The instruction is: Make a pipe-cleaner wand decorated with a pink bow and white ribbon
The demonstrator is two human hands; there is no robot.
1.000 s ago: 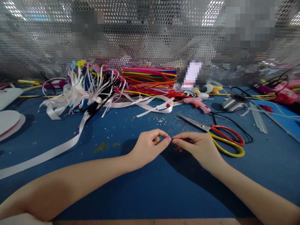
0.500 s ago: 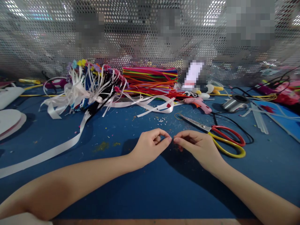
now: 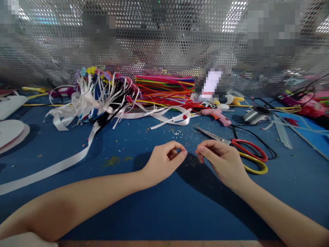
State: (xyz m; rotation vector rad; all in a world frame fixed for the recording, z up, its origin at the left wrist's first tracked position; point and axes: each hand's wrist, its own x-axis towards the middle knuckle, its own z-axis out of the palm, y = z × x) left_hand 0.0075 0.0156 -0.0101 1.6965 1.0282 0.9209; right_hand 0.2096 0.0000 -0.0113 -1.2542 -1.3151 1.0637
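My left hand [image 3: 164, 163] hovers over the middle of the blue table, thumb and index fingertip pinched together; whatever lies in the pinch is too small to make out. To its right, a short gap away, my right hand [image 3: 223, 161] also has its thumb pressed to the fingers, and I cannot make out what is in it. Just beyond both hands lie several tiny white beads [image 3: 177, 133]. Scissors [image 3: 249, 149] with red and yellow handles lie behind my right hand, which partly covers them. A thin wire loop [image 3: 195, 129] touches the scissor tips.
Pipe cleaners [image 3: 164, 89] are stacked at the back, beside flower-topped pieces with white ribbons [image 3: 95, 99]. A pink glue gun [image 3: 218, 116], a wire spool [image 3: 255, 115] and clear glue sticks [image 3: 282, 132] lie at right. A ribbon roll [image 3: 11, 135] sits left. Perforated metal [image 3: 154, 44] borders the back.
My right hand has moved a little to the right, widening the gap between the fingertips. My left hand stays almost where it was, still pinched.
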